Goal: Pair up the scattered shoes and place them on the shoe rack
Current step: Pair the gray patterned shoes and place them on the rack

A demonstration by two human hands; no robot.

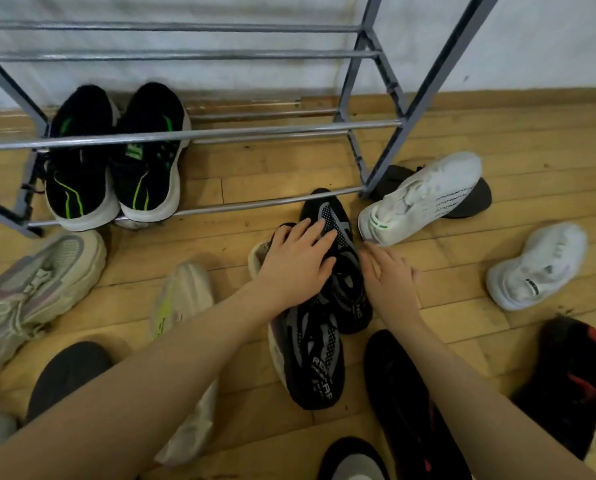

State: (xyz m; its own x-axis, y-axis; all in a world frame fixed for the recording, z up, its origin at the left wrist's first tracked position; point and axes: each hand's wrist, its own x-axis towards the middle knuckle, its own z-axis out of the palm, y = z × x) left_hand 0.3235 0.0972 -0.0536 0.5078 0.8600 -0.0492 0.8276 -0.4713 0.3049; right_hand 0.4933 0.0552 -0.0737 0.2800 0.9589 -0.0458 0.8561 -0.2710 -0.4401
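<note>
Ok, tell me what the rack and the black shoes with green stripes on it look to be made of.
Shoe rack: metal by the look, with shiny silver rails and duller grey painted side frames.
Black shoes with green stripes: uppers look like matte knit or mesh fabric; thick white soles look like foam or rubber, though I cannot tell which.

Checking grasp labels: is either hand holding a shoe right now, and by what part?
Left hand lies flat on the black-and-grey sneakers' uppers; no closed grip shows. Right hand holds nothing.
</note>
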